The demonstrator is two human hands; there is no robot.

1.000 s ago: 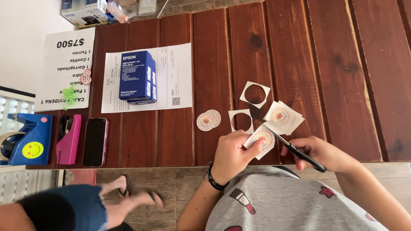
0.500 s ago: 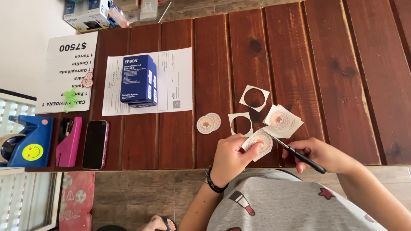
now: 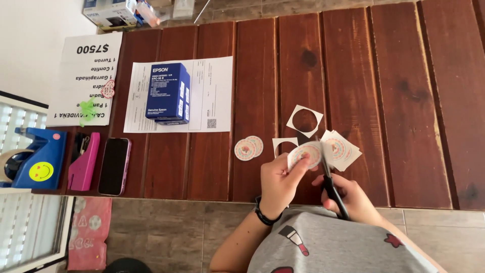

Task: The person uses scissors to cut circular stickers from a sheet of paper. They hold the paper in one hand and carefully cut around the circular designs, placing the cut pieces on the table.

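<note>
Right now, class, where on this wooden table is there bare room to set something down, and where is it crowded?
The table's right planks, beyond the printed squares, are bare, as is the strip between the white sheet and the paper offcuts. It is crowded around the left hand and the right hand with scissors, and along the left edge by the phone.

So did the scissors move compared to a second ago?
Yes. The scissors swung upright, blades now pointing toward the cut-out paper square instead of lying slanted.

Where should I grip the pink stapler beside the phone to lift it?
Take the pink stapler across its long sides near the middle, coming from above. It lies lengthwise between the blue tape dispenser and the phone, so its ends are freer than its flanks.
</note>
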